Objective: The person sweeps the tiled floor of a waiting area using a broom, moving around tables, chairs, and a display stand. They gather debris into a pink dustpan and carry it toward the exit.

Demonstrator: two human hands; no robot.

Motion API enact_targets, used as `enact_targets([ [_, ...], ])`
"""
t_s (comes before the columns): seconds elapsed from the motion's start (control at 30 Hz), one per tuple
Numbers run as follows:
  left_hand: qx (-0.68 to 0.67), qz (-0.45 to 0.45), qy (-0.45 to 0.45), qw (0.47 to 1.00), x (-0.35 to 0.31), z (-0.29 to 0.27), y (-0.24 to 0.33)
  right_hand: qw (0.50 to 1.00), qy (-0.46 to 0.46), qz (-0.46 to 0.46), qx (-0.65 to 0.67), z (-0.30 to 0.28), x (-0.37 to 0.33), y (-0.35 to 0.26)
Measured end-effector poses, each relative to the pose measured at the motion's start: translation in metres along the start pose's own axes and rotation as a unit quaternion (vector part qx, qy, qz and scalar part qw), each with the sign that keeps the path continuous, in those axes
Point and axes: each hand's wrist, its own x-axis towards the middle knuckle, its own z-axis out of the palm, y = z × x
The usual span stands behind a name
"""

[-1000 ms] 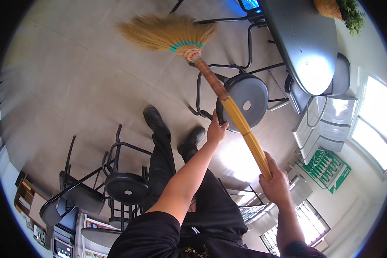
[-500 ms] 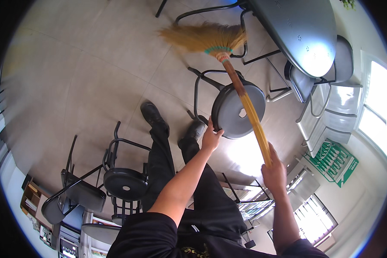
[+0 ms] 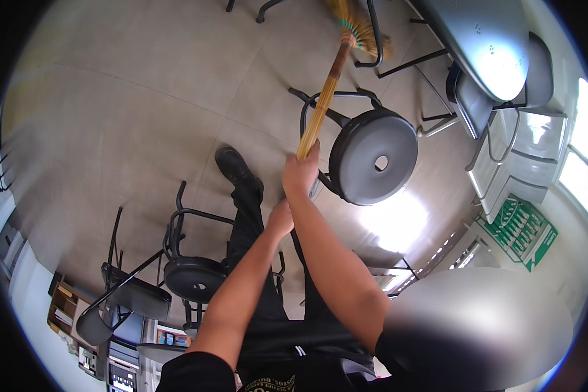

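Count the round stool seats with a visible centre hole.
2: the upper stool, right of the broom handle, and the lower stool, at the picture's lower left. Others may be hidden underneath or behind.

Across the front of my black shirt (image 3: 320,377) I see pale yellowish printed lettering (image 3: 269,384) in more than one line, partly cut off by the lower edge. The green wall board (image 3: 520,227) on my right bears small white lettering (image 3: 543,250) along its border, too tiny for me to make out.
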Motion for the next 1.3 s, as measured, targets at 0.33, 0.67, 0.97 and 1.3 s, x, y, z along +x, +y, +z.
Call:
enact_targets([
  [0.33, -0.068, -0.078, 0.073, 0.992, -0.119, -0.077, -0.078, 0.991, 0.105, 0.040, 0.075, 0.079, 0.182, -0.031],
  [0.67, -0.155, -0.125, 0.121, 0.972, -0.135, -0.077, -0.105, 0.999, -0.021, -0.032, -0.018, 0.026, 0.225, -0.039],
  [0.97, -0.164, -0.105, 0.172, 0.966, -0.148, -0.055, -0.123, 0.961, -0.147, -0.114, -0.202, 0.052, 0.183, -0.133],
  [1.3, -0.125, -0.095, 0.173, 0.972, -0.166, -0.041, -0.100, 0.899, -0.155, -0.095, -0.399, -0.071, 0.090, -0.063],
])
